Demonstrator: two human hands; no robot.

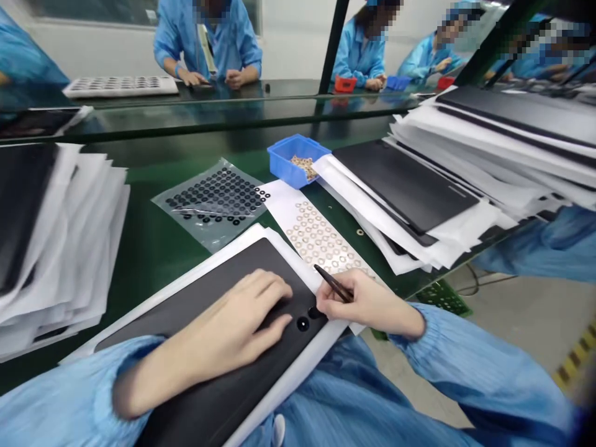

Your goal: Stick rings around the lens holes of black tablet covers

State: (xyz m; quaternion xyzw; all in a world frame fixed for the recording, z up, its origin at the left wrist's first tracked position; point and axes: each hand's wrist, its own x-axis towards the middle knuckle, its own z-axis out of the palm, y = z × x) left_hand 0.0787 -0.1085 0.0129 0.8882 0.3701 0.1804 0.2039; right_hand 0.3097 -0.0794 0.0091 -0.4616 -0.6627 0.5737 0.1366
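A person's open left hand (228,316) presses flat on a dark panel (261,257) over the tabletop's (139,248) near edge, as the right hand (370,304) pinches fine tweezers (333,283) just beside a black ring (303,323), with a sheet of beige rings (316,236) and a blue bin (288,167) beyond.

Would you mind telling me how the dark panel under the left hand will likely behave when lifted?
Probably stiff: the dark panel lies flat under the left hand. Possibly slippery, since its surface looks smooth and it rests on white paper.
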